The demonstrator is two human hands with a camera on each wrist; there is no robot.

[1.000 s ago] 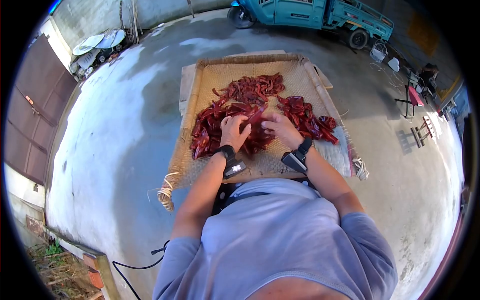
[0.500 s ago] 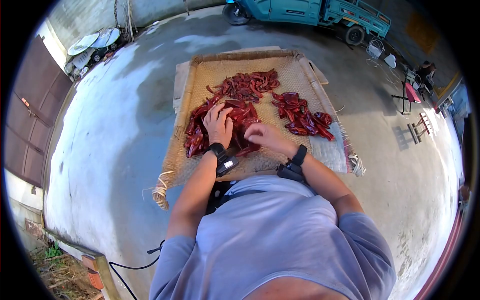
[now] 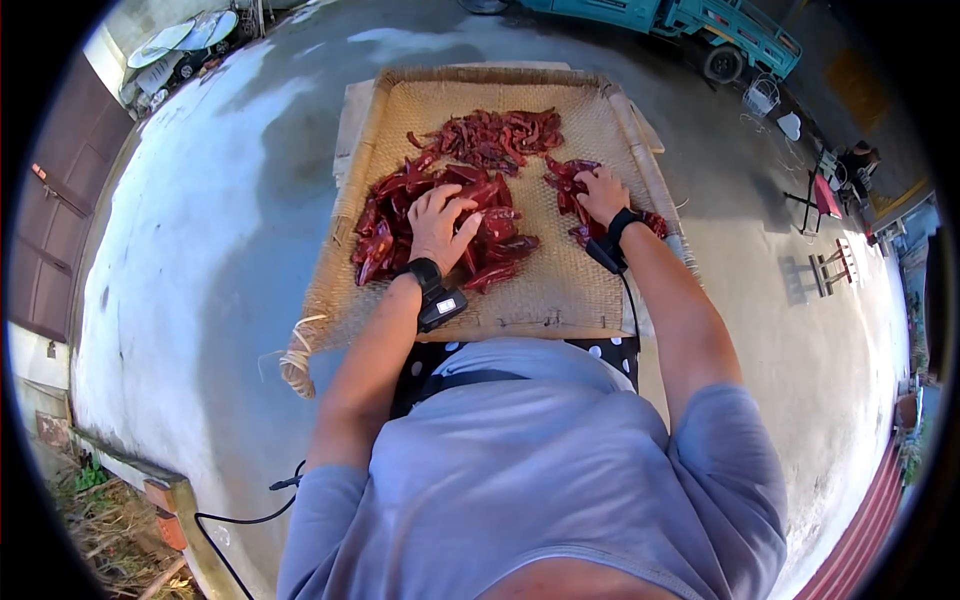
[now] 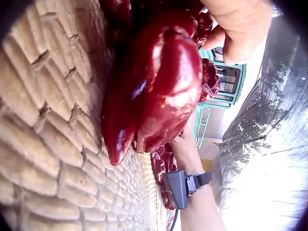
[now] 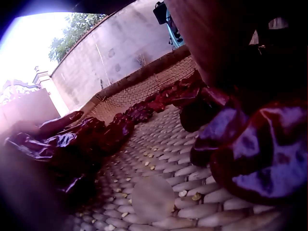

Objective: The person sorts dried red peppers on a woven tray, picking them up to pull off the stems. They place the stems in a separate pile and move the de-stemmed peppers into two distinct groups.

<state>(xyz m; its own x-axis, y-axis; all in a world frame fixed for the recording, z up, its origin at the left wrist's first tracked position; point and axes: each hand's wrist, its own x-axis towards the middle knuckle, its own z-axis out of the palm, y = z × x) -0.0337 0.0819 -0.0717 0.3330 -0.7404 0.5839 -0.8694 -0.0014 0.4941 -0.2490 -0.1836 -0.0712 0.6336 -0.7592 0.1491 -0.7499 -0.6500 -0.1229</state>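
Note:
A shallow woven tray holds three groups of dark red dried peppers. My left hand rests on the large left pile, fingers spread and slightly bent. On the smaller right pile lies my right hand, its fingers bent down onto the peppers; whether they grip one is hidden. The third pile is toward the tray's far side. In the left wrist view a glossy pepper is close below the left hand. Seeds lie on the weave in the right wrist view.
Tied cane sticks out at the tray's near left corner. Boards show under the tray's edges. Beyond stand a teal cargo vehicle, a pink-topped stand and a small wooden stool. A cable hangs from the right wrist camera.
My right hand has moved from beside the left hand over the big pile to the right pile. The left hand stays on the left pile. The head view has shifted a little.

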